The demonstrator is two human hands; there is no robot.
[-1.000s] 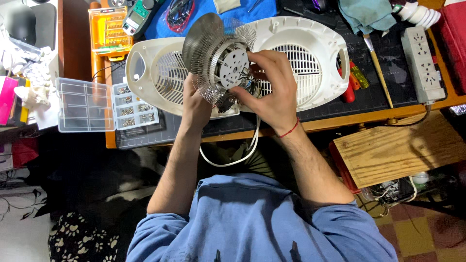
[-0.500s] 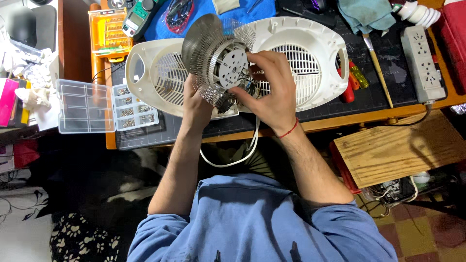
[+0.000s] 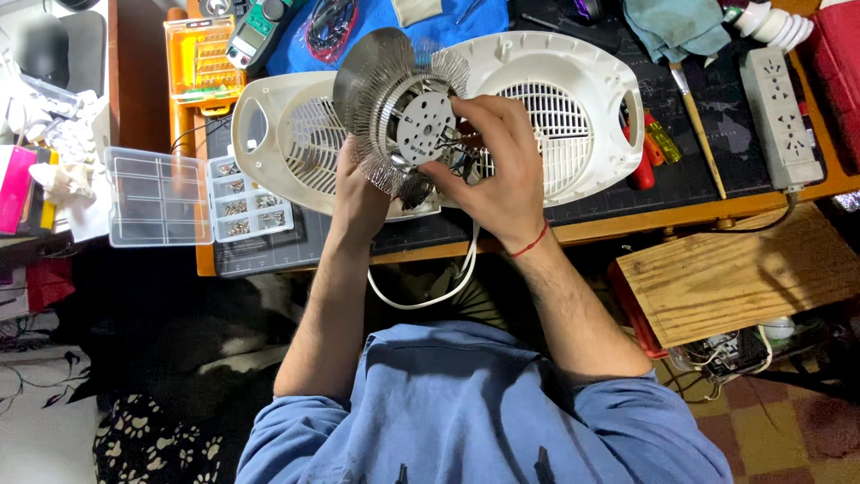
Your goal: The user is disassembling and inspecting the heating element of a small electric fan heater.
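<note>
The left hand (image 3: pixel 358 202) grips the metal fan assembly (image 3: pixel 394 112) from below; the right hand (image 3: pixel 493 166) pinches its wires (image 3: pixel 452 157), wrist bent.

white heater shells (image 3: pixel 573 116) crowding bench behind hands, screw box (image 3: pixel 197 197) left, screwdrivers (image 3: pixel 649 148) right

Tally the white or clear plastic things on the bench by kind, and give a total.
White grilled housing halves: 2
Clear compartment boxes of small parts: 1
White power strips: 1
Total: 4
</note>
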